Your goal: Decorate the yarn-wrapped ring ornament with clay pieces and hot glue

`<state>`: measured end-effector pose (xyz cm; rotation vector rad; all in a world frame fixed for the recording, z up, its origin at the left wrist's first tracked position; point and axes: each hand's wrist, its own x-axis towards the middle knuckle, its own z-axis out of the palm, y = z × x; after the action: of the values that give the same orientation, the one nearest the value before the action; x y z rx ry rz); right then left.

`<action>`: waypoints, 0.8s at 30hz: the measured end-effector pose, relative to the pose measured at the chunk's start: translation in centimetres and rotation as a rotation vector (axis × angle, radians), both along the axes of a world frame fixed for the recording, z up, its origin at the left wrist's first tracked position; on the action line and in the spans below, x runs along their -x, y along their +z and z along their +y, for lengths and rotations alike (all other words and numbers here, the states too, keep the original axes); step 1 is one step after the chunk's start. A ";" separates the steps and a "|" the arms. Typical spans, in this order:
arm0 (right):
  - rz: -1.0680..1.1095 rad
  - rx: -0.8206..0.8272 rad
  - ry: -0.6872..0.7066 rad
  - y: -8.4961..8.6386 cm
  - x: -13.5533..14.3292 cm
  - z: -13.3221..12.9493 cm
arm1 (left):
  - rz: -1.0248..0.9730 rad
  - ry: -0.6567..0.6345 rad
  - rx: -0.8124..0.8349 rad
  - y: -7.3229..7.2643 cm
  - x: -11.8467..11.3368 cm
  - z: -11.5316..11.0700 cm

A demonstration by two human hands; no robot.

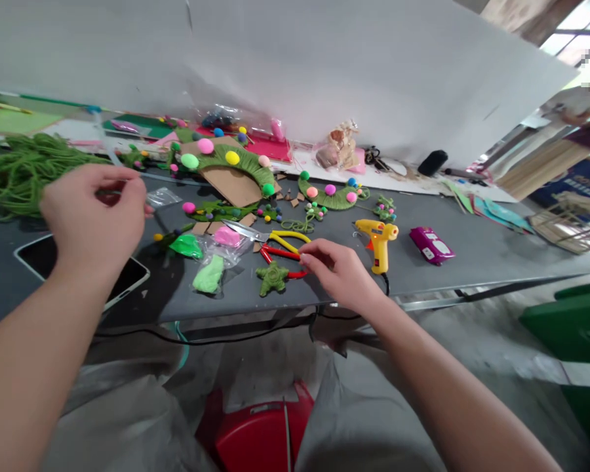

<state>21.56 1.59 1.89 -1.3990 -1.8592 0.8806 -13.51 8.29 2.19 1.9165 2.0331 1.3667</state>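
Observation:
My left hand (101, 213) is raised over the phone (128, 278), fingers pinched; a thin pale translucent strip (105, 141) rises beside its fingertips, and whether they grip it is unclear. My right hand (337, 272) has its thumb and forefinger together at the handles of red pliers (280, 252), with what they hold too small to tell. Yellow-handled scissors (260, 236) lie against the pliers. Just left of the pliers' handles sits a green yarn star (272, 278). Bags of light green (209, 274), green (187, 246) and pink (227, 236) material lie between my hands.
Green yarn (24, 170) is heaped at the left. Yarn-wrapped arcs with pompoms (221, 155) lie at the back. A yellow glue gun (379, 242) with a cord and a purple packet (431, 246) are at the right. A red stool (260, 436) stands below.

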 end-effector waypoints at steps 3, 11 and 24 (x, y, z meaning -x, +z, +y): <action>0.029 0.011 -0.007 -0.1 0.0 0.2 | -0.094 0.039 -0.117 0.9 -2.7 -2.1; 0.212 0.116 -0.018 0.3 -0.3 0.2 | -0.062 -0.285 -0.035 2.7 -9.3 -6.0; 0.347 0.002 -0.216 0.7 -4.0 -0.6 | 0.141 -0.837 -0.025 1.0 -19.1 -4.7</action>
<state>25.54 1.00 2.56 -1.3221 -1.4214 0.9455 5.59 3.58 3.18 2.4758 0.9854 1.0389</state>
